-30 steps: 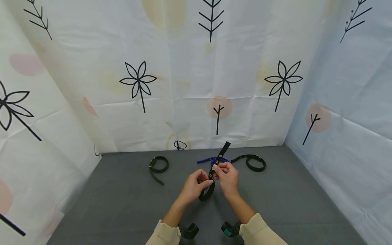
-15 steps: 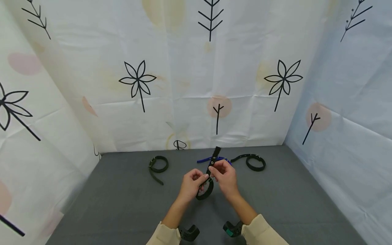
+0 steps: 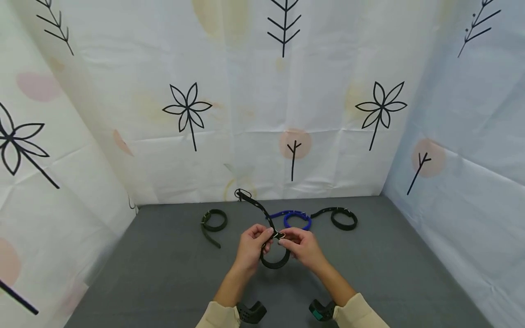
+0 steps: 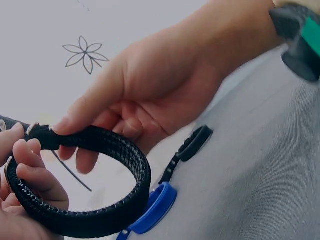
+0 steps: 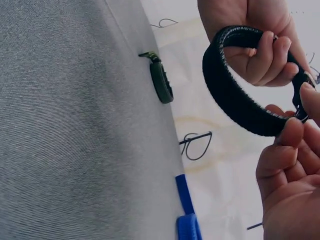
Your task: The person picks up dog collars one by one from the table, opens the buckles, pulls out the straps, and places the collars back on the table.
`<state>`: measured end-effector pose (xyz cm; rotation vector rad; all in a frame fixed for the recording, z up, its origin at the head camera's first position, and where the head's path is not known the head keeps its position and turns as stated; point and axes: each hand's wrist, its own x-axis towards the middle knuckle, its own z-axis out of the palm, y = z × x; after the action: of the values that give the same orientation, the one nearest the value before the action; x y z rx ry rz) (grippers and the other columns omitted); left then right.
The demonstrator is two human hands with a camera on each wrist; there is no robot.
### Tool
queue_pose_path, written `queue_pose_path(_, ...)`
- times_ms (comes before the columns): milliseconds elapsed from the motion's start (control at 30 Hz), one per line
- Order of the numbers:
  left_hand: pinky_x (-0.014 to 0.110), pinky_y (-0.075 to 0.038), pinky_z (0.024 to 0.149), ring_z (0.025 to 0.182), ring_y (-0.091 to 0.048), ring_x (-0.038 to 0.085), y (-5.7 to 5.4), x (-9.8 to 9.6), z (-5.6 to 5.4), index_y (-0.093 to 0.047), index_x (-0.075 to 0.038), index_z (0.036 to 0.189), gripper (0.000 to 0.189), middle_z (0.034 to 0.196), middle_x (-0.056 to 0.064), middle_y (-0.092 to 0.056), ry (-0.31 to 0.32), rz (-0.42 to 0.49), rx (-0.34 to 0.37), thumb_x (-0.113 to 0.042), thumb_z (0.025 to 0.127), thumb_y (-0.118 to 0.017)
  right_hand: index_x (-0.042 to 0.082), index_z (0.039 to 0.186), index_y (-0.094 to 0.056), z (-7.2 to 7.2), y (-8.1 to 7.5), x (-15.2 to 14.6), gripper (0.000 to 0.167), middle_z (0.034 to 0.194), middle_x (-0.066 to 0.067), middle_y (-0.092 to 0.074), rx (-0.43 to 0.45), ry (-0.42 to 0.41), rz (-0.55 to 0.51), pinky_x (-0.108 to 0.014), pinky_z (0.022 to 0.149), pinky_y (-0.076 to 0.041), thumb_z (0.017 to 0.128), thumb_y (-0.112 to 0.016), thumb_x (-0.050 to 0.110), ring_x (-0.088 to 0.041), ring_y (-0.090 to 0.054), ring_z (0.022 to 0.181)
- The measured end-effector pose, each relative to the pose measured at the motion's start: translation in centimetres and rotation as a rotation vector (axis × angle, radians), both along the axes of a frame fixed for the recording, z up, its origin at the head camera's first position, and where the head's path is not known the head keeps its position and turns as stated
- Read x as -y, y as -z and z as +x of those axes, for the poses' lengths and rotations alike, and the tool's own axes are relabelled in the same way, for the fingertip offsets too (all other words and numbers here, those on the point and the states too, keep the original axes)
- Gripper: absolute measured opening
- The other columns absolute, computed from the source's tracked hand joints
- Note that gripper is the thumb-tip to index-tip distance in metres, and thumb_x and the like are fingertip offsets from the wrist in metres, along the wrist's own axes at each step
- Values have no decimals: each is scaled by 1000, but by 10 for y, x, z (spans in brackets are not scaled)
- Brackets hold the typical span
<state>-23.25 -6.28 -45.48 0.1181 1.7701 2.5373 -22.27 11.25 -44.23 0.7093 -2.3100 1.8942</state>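
Note:
Both hands hold a black collar [image 3: 275,265] above the table, its ring hanging below the fingers. Its free strap end, dotted with metal eyelets, sticks up toward the back left. My left hand [image 3: 249,248] pinches the band on the left of the buckle between thumb and fingers. Thumb and fingers of my right hand [image 3: 305,248] grip it at the right of the buckle. The left wrist view shows white stitching along the inside of the collar [image 4: 95,222], with the right thumb pressed on the band. Fingers partly hide the buckle.
A dark green collar [image 3: 223,222] lies coiled at the back left of the grey table [image 3: 172,269]. Behind the hands lies a blue collar [image 3: 309,223], and right of it another black collar [image 3: 344,227]. Patterned white cloth [image 3: 246,155] stands behind the table.
The held collar has turned: its strap end leaned up to the right and now points up to the left, and its ring faces me more openly. Both hands have shifted their grip near the buckle.

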Motion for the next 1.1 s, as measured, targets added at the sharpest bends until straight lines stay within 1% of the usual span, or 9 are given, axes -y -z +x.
queue_pose_path(133,19,-40,48,49,-46,8,2,-2,2,-55,-5,81,17,65,2,-56,-5,38,39,-8,91,-69,-8,104,-66,-6,22,-4,16,80,-10,-67,14,11,-41,-25,44,-43,90,-67,0,-7,-47,49)
queue_pose_path(233,19,-39,47,49,-46,7,3,-3,3,-57,-5,82,16,65,3,-56,-16,55,56,-8,91,-68,-7,103,-66,-6,29,-5,16,79,-7,-67,26,24,-59,-25,44,-43,91,-67,3,-7,-48,49)
queue_pose_path(367,18,-39,47,48,-46,7,4,-4,4,-58,-6,83,14,66,3,-55,-29,80,66,-9,92,-67,-9,104,-65,-6,35,-7,17,83,-15,-69,39,33,-77,-24,45,-44,92,-65,3,-8,-48,50)
queue_pose_path(467,18,-38,46,48,-45,7,5,-3,3,-57,-6,82,15,65,3,-55,-57,113,69,-8,93,-66,-12,104,-63,-7,39,-10,17,87,-23,-69,41,29,-91,-25,45,-45,93,-63,-1,-10,-50,49)
queue_pose_path(567,18,-37,46,47,-45,8,5,-1,2,-57,-6,81,16,64,4,-56,-83,142,72,-9,94,-65,-15,104,-62,-6,43,-13,16,87,-27,-68,46,21,-104,-27,44,-46,93,-62,-3,-13,-53,48)
queue_pose_path(700,18,-37,46,48,-45,8,5,1,1,-57,-6,81,17,65,4,-56,-88,162,82,-10,94,-65,-14,105,-61,-6,46,-16,16,89,-28,-68,54,-2,-101,-29,45,-48,94,-61,-2,-15,-55,50)
queue_pose_path(933,18,-37,46,47,-44,8,4,6,-1,-56,-6,79,18,66,5,-54,-110,271,83,-9,95,-64,-19,107,-55,-1,48,-24,24,93,-32,-67,83,-25,-139,-29,50,-51,96,-59,2,-13,-59,56)
queue_pose_path(1033,19,-37,46,47,-44,9,4,8,-2,-56,-6,79,19,65,5,-54,-104,273,73,-9,96,-63,-20,108,-54,-2,49,-26,28,95,-31,-67,127,-47,-125,-27,51,-51,96,-60,5,-12,-59,58)
queue_pose_path(1100,19,-37,46,47,-44,9,4,8,-3,-56,-6,79,18,66,5,-55,-99,252,66,-8,96,-62,-19,109,-55,-3,49,-27,29,95,-28,-67,152,-67,-90,-26,53,-51,95,-62,6,-10,-58,60)
